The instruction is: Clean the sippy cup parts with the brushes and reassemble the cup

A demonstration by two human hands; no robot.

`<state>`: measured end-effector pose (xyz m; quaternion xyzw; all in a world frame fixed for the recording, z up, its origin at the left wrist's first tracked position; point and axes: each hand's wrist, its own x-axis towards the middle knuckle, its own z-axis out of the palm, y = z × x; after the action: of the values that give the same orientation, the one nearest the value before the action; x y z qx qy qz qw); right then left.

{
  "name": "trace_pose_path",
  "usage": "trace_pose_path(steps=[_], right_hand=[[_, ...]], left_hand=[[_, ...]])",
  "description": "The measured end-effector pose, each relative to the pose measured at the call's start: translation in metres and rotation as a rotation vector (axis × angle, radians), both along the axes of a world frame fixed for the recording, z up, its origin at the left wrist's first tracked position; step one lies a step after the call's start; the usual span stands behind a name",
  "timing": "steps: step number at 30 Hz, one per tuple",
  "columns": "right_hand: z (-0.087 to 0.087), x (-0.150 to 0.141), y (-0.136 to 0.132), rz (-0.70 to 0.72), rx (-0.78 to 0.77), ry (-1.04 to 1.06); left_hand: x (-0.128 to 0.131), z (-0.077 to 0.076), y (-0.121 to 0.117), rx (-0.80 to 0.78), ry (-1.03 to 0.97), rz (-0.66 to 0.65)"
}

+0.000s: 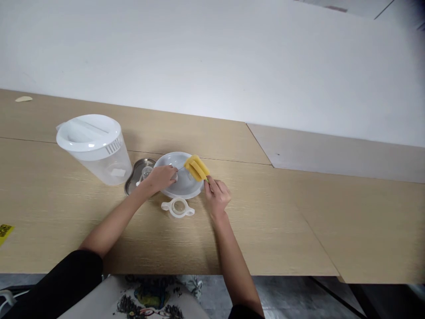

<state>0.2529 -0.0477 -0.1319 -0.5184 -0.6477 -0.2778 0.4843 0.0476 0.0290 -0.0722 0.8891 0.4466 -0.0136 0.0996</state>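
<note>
head view only, looking down at a wood-grain table point(49, 208).

left hand point(161, 178) is curled shut over the middle of a white shallow bowl point(182, 188), gripping a thin pale rod point(181, 169). exact item is hard to tell, most of it is hidden by the fingers. the rod's far end runs to the sponge.

right hand point(217, 196) is pinched closed on the short green handle point(207, 179) of a yellow sponge brush point(196, 168). sponge sits over the bowl's right rim, touching the rod's tip, not resting on the table.

hands are close together, both over or just beside the bowl, not touching each other.

bowl sits on the table, overlapping a kidney-shaped steel tray point(137, 176) on its left. small clear item point(146, 173) on the tray, partly behind the left wrist.

white two-handled ring point(178, 207) with a clear centre lies just in front of the bowl, between the hands.

lidded plastic pitcher point(94, 148), white lid, clear body, stands upright left of the tray, just beside it.

far left: yellow printed sticker point(5, 232) at the table edge, pale scrap point(24, 99) at the back. black sleeves point(56, 283) on both arms.
</note>
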Motion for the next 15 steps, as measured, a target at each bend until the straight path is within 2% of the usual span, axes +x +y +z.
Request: trace_pose_path(steps=[11,15], right_hand=[[-0.003,0.003,0.001,-0.026,0.003,0.063],[-0.005,0.004,0.001,-0.037,-0.023,0.075]], left_hand=[[-0.002,0.002,0.001,-0.019,-0.069,-0.062],[-0.008,0.012,0.001,-0.020,-0.092,-0.041]])
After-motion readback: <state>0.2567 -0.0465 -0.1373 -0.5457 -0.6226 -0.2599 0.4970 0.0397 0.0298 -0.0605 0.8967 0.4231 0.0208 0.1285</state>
